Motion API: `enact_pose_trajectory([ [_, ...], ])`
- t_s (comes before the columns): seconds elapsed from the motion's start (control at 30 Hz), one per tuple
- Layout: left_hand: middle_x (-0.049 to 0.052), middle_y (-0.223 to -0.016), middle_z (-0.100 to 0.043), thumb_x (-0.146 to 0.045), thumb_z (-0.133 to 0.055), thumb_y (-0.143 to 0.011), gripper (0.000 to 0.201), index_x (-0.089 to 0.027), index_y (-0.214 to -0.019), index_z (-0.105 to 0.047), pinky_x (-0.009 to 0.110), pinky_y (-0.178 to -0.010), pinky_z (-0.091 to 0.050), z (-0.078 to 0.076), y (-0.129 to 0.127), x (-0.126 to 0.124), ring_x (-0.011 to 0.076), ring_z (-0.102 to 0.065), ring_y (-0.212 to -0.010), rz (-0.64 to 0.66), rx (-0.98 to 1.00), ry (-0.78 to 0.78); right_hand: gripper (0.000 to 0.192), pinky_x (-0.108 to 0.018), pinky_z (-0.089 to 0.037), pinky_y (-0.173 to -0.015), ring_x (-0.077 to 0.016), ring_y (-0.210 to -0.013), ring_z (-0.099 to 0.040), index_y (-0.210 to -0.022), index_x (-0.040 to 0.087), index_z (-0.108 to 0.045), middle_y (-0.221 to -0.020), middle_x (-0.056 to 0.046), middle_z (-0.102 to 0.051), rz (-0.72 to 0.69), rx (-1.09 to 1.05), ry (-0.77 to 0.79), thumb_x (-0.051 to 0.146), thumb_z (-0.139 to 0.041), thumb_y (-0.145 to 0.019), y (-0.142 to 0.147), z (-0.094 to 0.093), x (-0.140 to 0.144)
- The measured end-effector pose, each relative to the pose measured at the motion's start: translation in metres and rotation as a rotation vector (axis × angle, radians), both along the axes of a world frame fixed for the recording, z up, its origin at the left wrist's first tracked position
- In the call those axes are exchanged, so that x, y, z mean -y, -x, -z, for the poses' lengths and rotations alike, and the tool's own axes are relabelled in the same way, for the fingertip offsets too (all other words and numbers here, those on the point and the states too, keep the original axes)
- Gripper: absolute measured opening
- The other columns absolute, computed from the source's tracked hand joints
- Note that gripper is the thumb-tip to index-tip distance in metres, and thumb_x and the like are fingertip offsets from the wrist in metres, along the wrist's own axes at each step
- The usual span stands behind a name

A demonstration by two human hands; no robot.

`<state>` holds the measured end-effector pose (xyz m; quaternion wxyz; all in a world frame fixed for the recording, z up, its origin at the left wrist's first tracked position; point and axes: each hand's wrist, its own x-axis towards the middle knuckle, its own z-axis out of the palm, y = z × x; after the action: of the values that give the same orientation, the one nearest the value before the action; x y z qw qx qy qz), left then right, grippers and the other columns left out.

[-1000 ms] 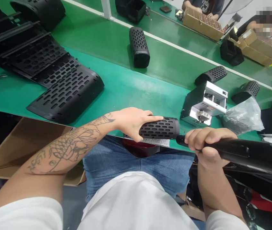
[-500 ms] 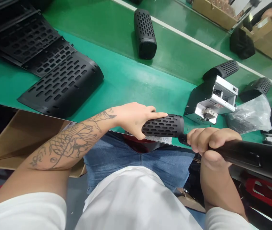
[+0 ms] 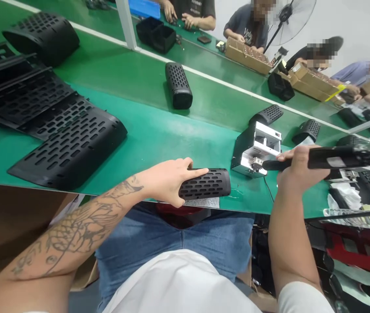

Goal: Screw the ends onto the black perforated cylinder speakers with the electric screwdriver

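My left hand is wrapped over a black slotted housing, which lies on its side at the near edge of the green bench. Its index finger stretches along the top of the housing, and the palm hides the left end. My right hand grips a black electric screwdriver held nearly level. The screwdriver's front end is at the metal block on the face of a silver-and-black screw feeder; whether it touches cannot be made out.
Overlapping slotted black panels cover the bench's left side. Another slotted housing stands on the green strip ahead, with more behind the feeder. Across the line, several people work beside cardboard boxes. A red stool is below right.
My right hand has carried the screwdriver away from the housing's right end, up to the screw feeder. My left hand keeps its hold. The view has tilted up, showing people opposite.
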<state>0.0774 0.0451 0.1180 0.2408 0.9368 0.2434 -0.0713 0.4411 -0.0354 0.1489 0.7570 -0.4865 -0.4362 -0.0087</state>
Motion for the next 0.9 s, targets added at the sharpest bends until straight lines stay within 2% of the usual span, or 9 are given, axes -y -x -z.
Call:
enact_pose_trajectory([
  [0.13,0.018,-0.165,-0.075,-0.047,-0.095,-0.089,0.105,-0.039,-0.189,-0.065,0.057,-0.125,-0.068,0.011,0.016,0.009,0.0453,-0.082,-0.141,-0.026,0.119,-0.045,0.069,-0.035,-0.063,-0.054,-0.017,-0.047,-0.064,-0.082,0.029,-0.065,-0.058,0.009,-0.066,-0.003,0.018,0.089,0.078,-0.113,-0.08,-0.018,0.019,-0.013],
  [0.23,0.017,-0.182,-0.068,-0.053,-0.095,-0.096,0.09,-0.037,-0.182,-0.071,0.062,-0.146,-0.056,0.037,0.04,0.013,0.0474,-0.071,-0.166,-0.128,0.315,-0.02,0.07,-0.035,-0.065,-0.055,-0.0162,-0.049,-0.064,-0.085,0.028,-0.068,-0.059,0.01,-0.067,-0.057,-0.027,0.167,0.078,-0.115,-0.077,-0.014,0.018,0.0],
  [0.3,0.017,-0.195,-0.056,-0.055,-0.096,-0.098,0.098,-0.038,-0.188,-0.061,0.063,-0.15,-0.053,0.062,0.057,0.018,0.0469,-0.061,-0.178,-0.248,0.447,0.028,0.064,-0.034,-0.065,-0.056,-0.0155,-0.05,-0.065,-0.084,0.026,-0.071,-0.061,0.009,-0.067,-0.117,-0.042,0.19,0.071,-0.117,-0.08,-0.004,0.007,0.015],
  [0.37,0.018,-0.203,-0.044,-0.055,-0.102,-0.094,0.12,-0.04,-0.197,-0.042,0.064,-0.151,-0.053,0.089,0.069,0.025,0.0481,-0.053,-0.185,-0.341,0.558,0.082,0.058,-0.034,-0.065,-0.055,-0.0157,-0.049,-0.065,-0.084,0.026,-0.073,-0.063,0.008,-0.068,-0.222,-0.059,0.156,0.063,-0.117,-0.083,0.013,-0.007,0.032],
  [0.47,0.022,-0.202,-0.037,-0.053,-0.11,-0.086,0.146,-0.041,-0.201,-0.021,0.069,-0.148,-0.055,0.126,0.075,0.036,0.0516,-0.055,-0.183,-0.379,0.715,0.139,0.049,-0.034,-0.063,-0.05,-0.0156,-0.043,-0.061,-0.094,0.028,-0.079,-0.064,0.008,-0.069,-0.508,-0.068,0.081,0.063,-0.113,-0.09,0.054,-0.025,0.052],
  [0.53,0.024,-0.199,-0.04,-0.05,-0.108,-0.089,0.14,-0.04,-0.2,-0.022,0.072,-0.147,-0.055,0.141,0.072,0.041,0.052,-0.058,-0.18,-0.386,0.799,0.15,0.045,-0.032,-0.061,-0.048,-0.0138,-0.039,-0.056,-0.099,0.03,-0.081,-0.063,0.009,-0.069,-0.707,-0.06,0.061,0.066,-0.107,-0.097,0.086,-0.029,0.06],
  [0.6,0.023,-0.193,-0.046,-0.047,-0.105,-0.093,0.127,-0.039,-0.196,-0.03,0.074,-0.148,-0.054,0.149,0.068,0.043,0.0512,-0.059,-0.179,-0.385,0.851,0.137,0.042,-0.031,-0.062,-0.049,-0.0127,-0.038,-0.056,-0.101,0.03,-0.08,-0.062,0.01,-0.068,-0.839,-0.052,0.071,0.066,-0.103,-0.102,0.116,-0.027,0.061],
  [0.7,0.021,-0.183,-0.055,-0.045,-0.106,-0.093,0.118,-0.036,-0.189,-0.039,0.072,-0.146,-0.057,0.152,0.063,0.043,0.0493,-0.064,-0.173,-0.347,0.915,0.094,0.039,-0.03,-0.066,-0.053,-0.0136,-0.042,-0.063,-0.101,0.03,-0.08,-0.063,0.009,-0.07,-0.938,-0.037,0.096,0.06,-0.105,-0.103,0.145,-0.019,0.054],
  [0.9,0.02,-0.178,-0.059,-0.038,-0.11,-0.086,0.121,-0.034,-0.186,-0.042,0.07,-0.143,-0.06,0.153,0.057,0.04,0.048,-0.067,-0.168,-0.308,0.979,0.051,0.04,-0.031,-0.07,-0.056,-0.015,-0.046,-0.069,-0.095,0.028,-0.079,-0.065,0.006,-0.076,-0.953,0.002,0.15,0.053,-0.11,-0.098,0.153,-0.006,0.036],
])
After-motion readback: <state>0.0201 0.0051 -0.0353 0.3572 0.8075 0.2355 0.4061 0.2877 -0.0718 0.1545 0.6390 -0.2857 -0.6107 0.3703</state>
